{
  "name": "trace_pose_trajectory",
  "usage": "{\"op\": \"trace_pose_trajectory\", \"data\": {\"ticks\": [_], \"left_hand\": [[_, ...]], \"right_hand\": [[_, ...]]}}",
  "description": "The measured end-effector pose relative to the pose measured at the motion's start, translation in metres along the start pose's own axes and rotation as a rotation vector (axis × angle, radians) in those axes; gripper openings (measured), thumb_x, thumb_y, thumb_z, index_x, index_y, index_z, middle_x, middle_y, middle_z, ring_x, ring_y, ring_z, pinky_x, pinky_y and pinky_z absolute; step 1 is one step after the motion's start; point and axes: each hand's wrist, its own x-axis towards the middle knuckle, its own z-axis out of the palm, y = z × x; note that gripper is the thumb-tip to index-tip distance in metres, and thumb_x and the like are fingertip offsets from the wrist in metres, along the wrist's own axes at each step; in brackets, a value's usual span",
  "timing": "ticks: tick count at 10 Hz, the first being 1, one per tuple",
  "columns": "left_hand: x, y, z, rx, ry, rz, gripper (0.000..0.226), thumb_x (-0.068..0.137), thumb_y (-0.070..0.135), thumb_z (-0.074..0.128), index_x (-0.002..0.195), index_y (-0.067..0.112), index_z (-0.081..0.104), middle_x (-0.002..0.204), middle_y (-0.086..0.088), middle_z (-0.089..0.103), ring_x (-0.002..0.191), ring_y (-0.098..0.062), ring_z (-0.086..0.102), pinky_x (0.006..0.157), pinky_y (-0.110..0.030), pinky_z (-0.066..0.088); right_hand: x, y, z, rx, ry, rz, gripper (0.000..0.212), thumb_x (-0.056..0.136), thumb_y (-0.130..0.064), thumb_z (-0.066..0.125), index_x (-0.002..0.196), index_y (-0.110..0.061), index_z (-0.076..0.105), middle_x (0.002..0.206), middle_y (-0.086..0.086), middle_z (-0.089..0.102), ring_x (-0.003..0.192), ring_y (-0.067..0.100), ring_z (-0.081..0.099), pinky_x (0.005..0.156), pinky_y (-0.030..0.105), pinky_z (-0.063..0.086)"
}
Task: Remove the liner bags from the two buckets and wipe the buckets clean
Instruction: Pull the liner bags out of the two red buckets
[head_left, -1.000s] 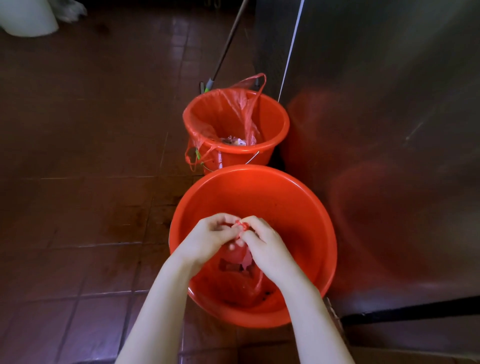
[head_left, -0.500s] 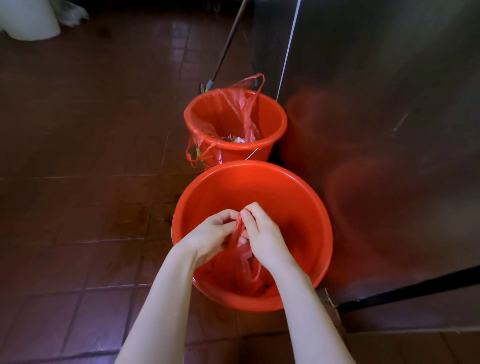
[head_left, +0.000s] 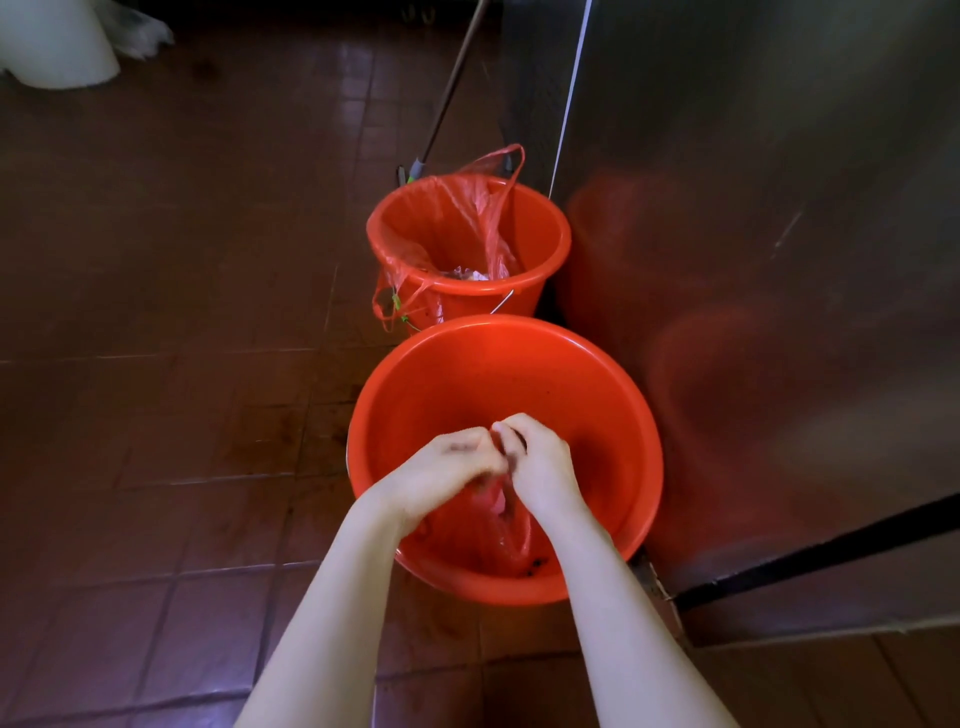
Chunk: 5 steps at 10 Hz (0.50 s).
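Down at six o'clock in the frame sits the big red plastic bucket (head_left: 470, 382), and inside it is the thin red plastic liner bag (head_left: 501, 543). The bag is gathered into a twisted neck, with its body slumped against the bucket's near wall. Both hands are on it! The left hand (head_left: 447, 467), fingers curled tight, pinches the bunched plastic from the nine o'clock side. The right hand (head_left: 543, 467), curled as well, grips it from three o'clock, and the knuckles almost meet. The fingers are blurred, so I cannot tell which fold each one holds. A few dark specks (head_left: 537, 564) lie at the bag's lower edge, around five o'clock inside the bucket. The bucket's far inner wall shows bare.

Directly behind, at twelve o'clock, stands the smaller red plastic bucket (head_left: 543, 223). Its second liner bag (head_left: 457, 218) is still fitted and folded over the rim on the nine o'clock side. One loop handle pokes up at one o'clock and another dangles outside at seven. Pale crumpled scraps (head_left: 467, 274) rest at the bottom.

A long brown mop pole (head_left: 452, 88) leans in behind that bucket. At three o'clock a brushed steel cabinet (head_left: 779, 234) carries red reflections of both buckets. Glossy brown floor tiles (head_left: 156, 312) fill the left side, and a rounded white object (head_left: 57, 49) sits up in the eleven o'clock corner.
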Motion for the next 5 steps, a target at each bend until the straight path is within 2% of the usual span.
{"op": "trace_pose_trajectory", "data": {"ticks": [1, 2, 3, 4, 5], "left_hand": [[-0.003, -0.009, -0.001, 0.143, 0.023, 0.056, 0.033, 0.081, -0.004, 0.063, 0.065, 0.007, 0.036, 0.062, 0.003, 0.047, 0.058, -0.006, 0.049, 0.06, -0.03, 0.043], [-0.008, -0.01, -0.003, 0.226, 0.18, 0.135, 0.041, 0.082, -0.001, 0.07, 0.062, 0.014, 0.038, 0.079, -0.005, 0.053, 0.067, -0.018, 0.055, 0.068, -0.037, 0.051], [-0.009, -0.013, -0.003, 0.191, 0.243, 0.157, 0.043, 0.083, 0.001, 0.071, 0.061, 0.017, 0.038, 0.084, -0.008, 0.062, 0.068, -0.017, 0.064, 0.068, -0.033, 0.053], [-0.005, -0.018, -0.011, 0.206, 0.343, 0.129, 0.04, 0.086, 0.007, 0.07, 0.064, 0.015, 0.038, 0.069, -0.008, 0.061, 0.064, -0.02, 0.056, 0.068, -0.039, 0.047], [-0.003, -0.02, -0.012, 0.124, 0.373, 0.061, 0.039, 0.089, 0.013, 0.068, 0.065, 0.017, 0.038, 0.065, -0.003, 0.05, 0.062, -0.014, 0.042, 0.063, -0.036, 0.04]], "right_hand": [[0.001, 0.0, -0.002, -0.025, -0.024, 0.047, 0.022, 0.09, -0.013, 0.062, 0.074, -0.027, 0.066, 0.061, -0.014, 0.061, 0.054, -0.003, 0.055, 0.052, 0.005, 0.038], [-0.003, 0.0, -0.005, -0.021, -0.157, 0.146, 0.021, 0.083, -0.009, 0.068, 0.072, -0.027, 0.068, 0.051, -0.007, 0.063, 0.042, 0.001, 0.056, 0.048, 0.011, 0.041], [-0.007, 0.001, -0.008, -0.069, -0.306, 0.186, 0.016, 0.083, -0.014, 0.063, 0.072, -0.02, 0.073, 0.054, -0.003, 0.067, 0.05, 0.004, 0.06, 0.057, 0.02, 0.044], [-0.007, -0.004, -0.01, 0.052, -0.383, 0.231, 0.022, 0.081, -0.027, 0.058, 0.065, -0.025, 0.073, 0.069, -0.005, 0.07, 0.069, 0.007, 0.062, 0.077, 0.033, 0.047], [-0.009, -0.006, -0.012, 0.012, -0.46, 0.195, 0.02, 0.063, -0.047, 0.061, 0.074, -0.033, 0.068, 0.094, -0.008, 0.065, 0.094, 0.015, 0.062, 0.09, 0.04, 0.047]]}}
